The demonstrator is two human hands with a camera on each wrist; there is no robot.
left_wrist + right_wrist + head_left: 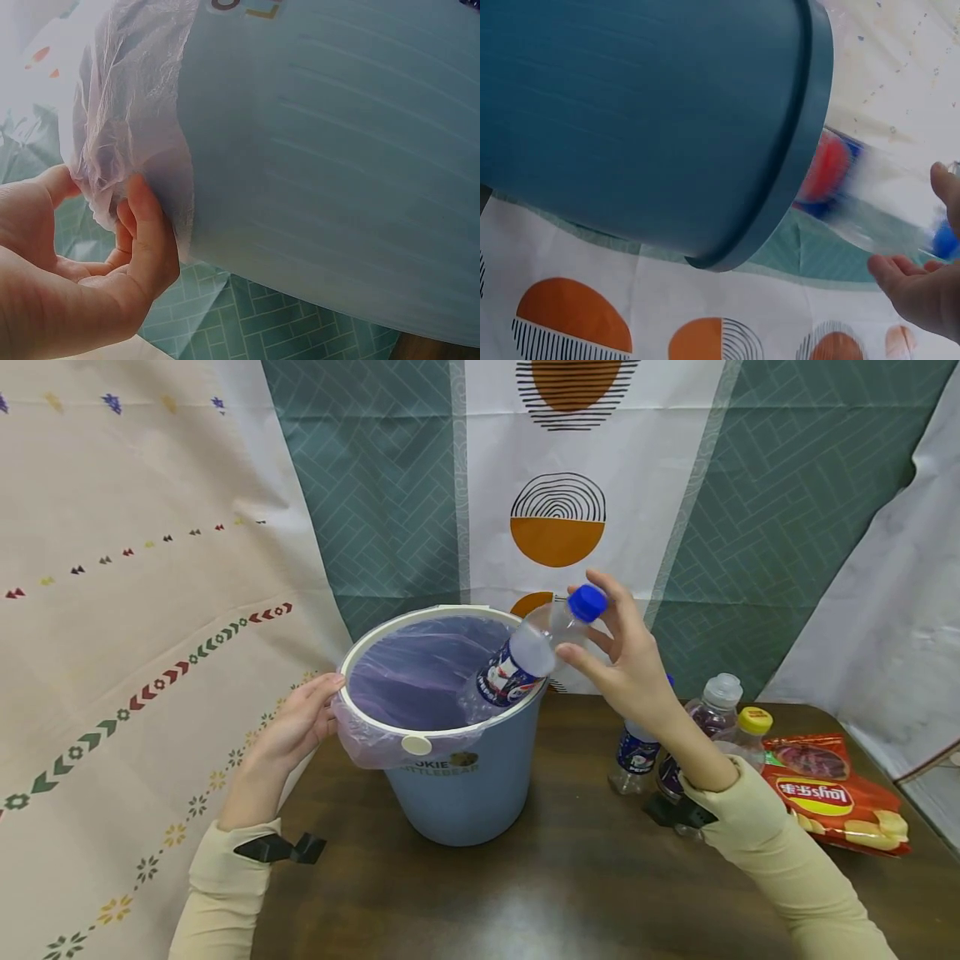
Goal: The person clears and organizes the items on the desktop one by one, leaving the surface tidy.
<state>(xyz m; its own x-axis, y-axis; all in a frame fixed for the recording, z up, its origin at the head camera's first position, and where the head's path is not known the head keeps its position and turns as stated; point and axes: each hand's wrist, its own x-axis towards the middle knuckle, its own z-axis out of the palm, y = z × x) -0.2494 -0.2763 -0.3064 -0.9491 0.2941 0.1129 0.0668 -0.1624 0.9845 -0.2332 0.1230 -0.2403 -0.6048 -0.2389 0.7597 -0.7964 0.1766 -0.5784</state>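
My left hand [300,722] grips the rim of a blue trash bin [468,793], thumb on top and fingers curled below over the pinkish plastic liner [375,745]. In the left wrist view the bunched liner [135,112] lies between thumb and fingers. A clear plastic bottle [532,647] with a blue cap and Pepsi label slants bottom-first into the bin's mouth at its right side. Around its neck, my right hand [626,668] has thumb and fingers spread apart. The right wrist view shows the bottle [885,199] blurred, with a gap beside the fingertips.
Right of the bin stand another Pepsi bottle [636,756], a bottle with a white cap [722,693] and one with a yellow cap [753,722], partly behind the right forearm. A red Lay's chip bag [832,793] lies beyond them on the dark wooden table [585,877].
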